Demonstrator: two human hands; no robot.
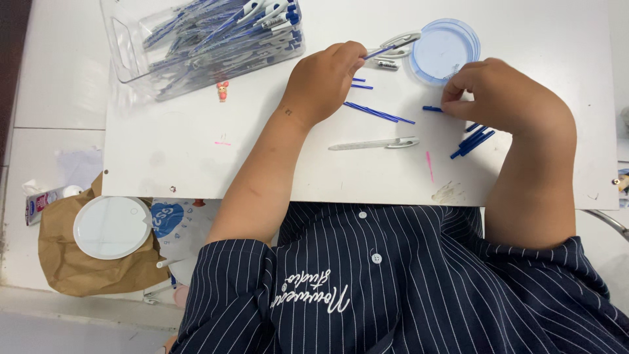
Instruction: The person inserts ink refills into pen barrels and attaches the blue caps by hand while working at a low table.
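Observation:
My left hand [325, 80] grips a clear pen barrel with a white clip [395, 43], a blue refill showing at its near end. My right hand [499, 94] pinches a small blue pen part [432, 109] against the white table [196, 144]. A few thin blue refills [379, 113] lie between the hands. More blue refills [472, 141] lie under my right wrist. Another clear pen barrel with a clip [375, 143] lies flat nearer to me. A small metal piece [386, 64] rests beside the held pen.
A clear plastic bin [203, 39] full of blue and white pens stands at the far left. A round blue lid [445, 50] sits at the far centre. A small pink figurine [223, 91] stands by the bin. Below the table edge lie a brown paper bag [78, 269] and white lid [112, 227].

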